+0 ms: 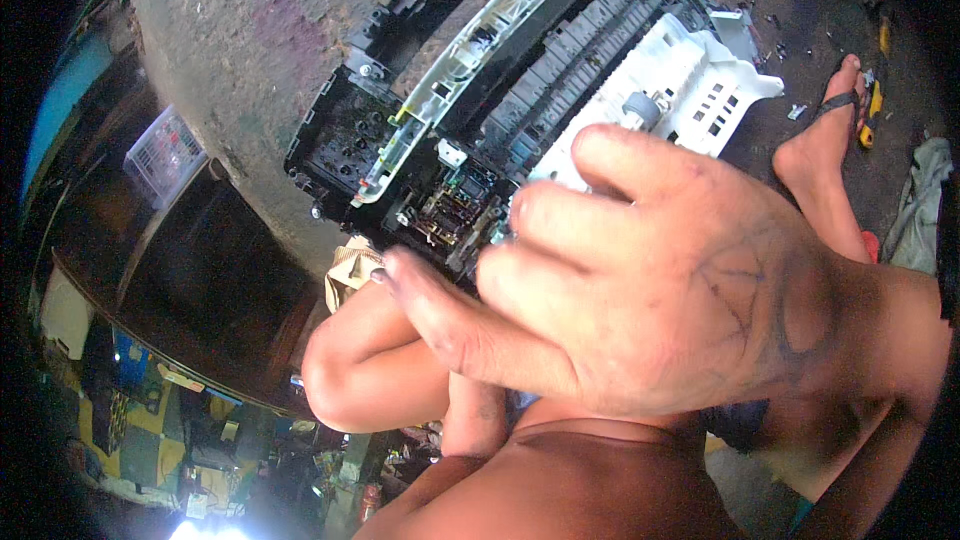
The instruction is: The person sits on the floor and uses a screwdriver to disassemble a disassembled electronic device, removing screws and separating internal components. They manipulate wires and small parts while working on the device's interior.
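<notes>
My right hand (pixel 660 270) fills the middle of the head view, close up, its back turned toward me. Its fingers are curled and the thumb stretches out to the left; what they hold, if anything, is hidden. Beyond the fingers lies an opened-up machine that looks like a printer, with a black plastic frame (pixel 340 135), a long pale rail (pixel 450 80) and ribbed dark parts (pixel 560 60). A white slotted panel (pixel 690 80) lies along its right side. A cluster of small gears and metal parts (pixel 455 210) shows near my fingertips. Of my left arm only a part shows; its hand is hidden.
Rough ground (pixel 230 20) surrounds the machine, with small scraps scattered at the upper right. A foot in a sandal (pixel 825 130) rests beside a yellow-and-black tool (pixel 873 110). A grey cloth (pixel 925 200) lies at the right. A pale plastic basket (pixel 165 155) stands at the left.
</notes>
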Demonstrator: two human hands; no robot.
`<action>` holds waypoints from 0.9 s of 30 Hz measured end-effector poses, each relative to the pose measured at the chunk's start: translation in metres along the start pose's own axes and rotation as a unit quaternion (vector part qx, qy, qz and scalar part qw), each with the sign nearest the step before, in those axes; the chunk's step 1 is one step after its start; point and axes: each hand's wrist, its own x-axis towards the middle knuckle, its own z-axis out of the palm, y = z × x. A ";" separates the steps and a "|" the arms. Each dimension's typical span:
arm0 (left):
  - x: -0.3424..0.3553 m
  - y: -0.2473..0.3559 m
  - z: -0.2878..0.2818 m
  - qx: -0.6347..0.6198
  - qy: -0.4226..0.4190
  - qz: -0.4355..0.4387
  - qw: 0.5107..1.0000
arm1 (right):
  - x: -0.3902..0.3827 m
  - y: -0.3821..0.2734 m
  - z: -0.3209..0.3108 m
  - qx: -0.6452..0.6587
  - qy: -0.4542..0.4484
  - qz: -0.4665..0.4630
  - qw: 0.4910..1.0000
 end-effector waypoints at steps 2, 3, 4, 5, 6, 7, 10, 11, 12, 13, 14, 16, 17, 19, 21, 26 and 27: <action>-0.001 -0.008 -0.005 -0.004 0.016 -0.002 1.000 | -0.001 0.001 0.007 0.028 -0.020 -0.044 0.998; -0.002 -0.013 -0.008 -0.005 0.018 -0.004 1.000 | 0.000 -0.001 0.011 0.021 -0.025 -0.053 0.998; -0.004 -0.014 -0.006 -0.001 0.021 -0.009 1.000 | -0.003 -0.003 0.012 0.002 -0.020 -0.050 0.999; -0.006 -0.011 -0.003 0.005 0.026 -0.010 1.000 | -0.004 -0.009 0.011 -0.046 -0.014 -0.030 0.998; -0.004 -0.007 0.004 0.015 0.007 -0.023 1.000 | -0.011 -0.018 0.009 -0.109 -0.004 0.012 0.994; -0.009 -0.007 -0.005 0.007 0.033 -0.013 0.999 | -0.003 -0.025 0.014 -0.160 -0.023 0.032 0.986; -0.010 -0.001 -0.007 0.010 0.056 -0.017 0.998 | 0.009 -0.040 0.004 -0.252 -0.120 0.160 0.947; -0.013 0.001 -0.007 0.008 0.062 -0.017 0.998 | 0.005 -0.034 0.006 -0.252 -0.104 0.140 0.952; -0.015 0.005 -0.007 0.008 0.069 -0.013 0.997 | 0.004 -0.029 0.007 -0.250 -0.089 0.118 0.957; -0.016 0.007 -0.008 0.010 0.075 -0.008 0.997 | 0.002 -0.022 0.011 -0.247 -0.072 0.096 0.962; -0.017 0.011 -0.005 0.010 0.074 -0.012 0.997 | 0.001 -0.021 0.010 -0.244 -0.054 0.057 0.967; -0.011 0.011 -0.003 0.012 0.066 -0.018 0.998 | -0.004 -0.013 0.007 -0.263 -0.044 -0.023 0.963; -0.006 0.007 -0.005 0.013 0.059 -0.022 0.998 | -0.007 -0.009 0.007 -0.275 -0.038 -0.062 0.959; 0.004 -0.006 -0.009 0.009 0.047 -0.028 0.998 | -0.009 -0.009 0.010 -0.206 -0.036 -0.073 0.975; 0.007 -0.015 -0.015 -0.001 0.048 -0.030 0.998 | -0.012 -0.006 0.009 -0.114 -0.049 -0.044 0.991; 0.000 -0.018 -0.031 -0.026 0.040 -0.042 0.998 | 0.003 -0.022 -0.025 -0.182 -0.170 0.204 0.947; 0.002 -0.013 -0.022 -0.029 0.048 -0.047 0.997 | 0.008 -0.022 -0.033 -0.163 -0.193 0.259 0.932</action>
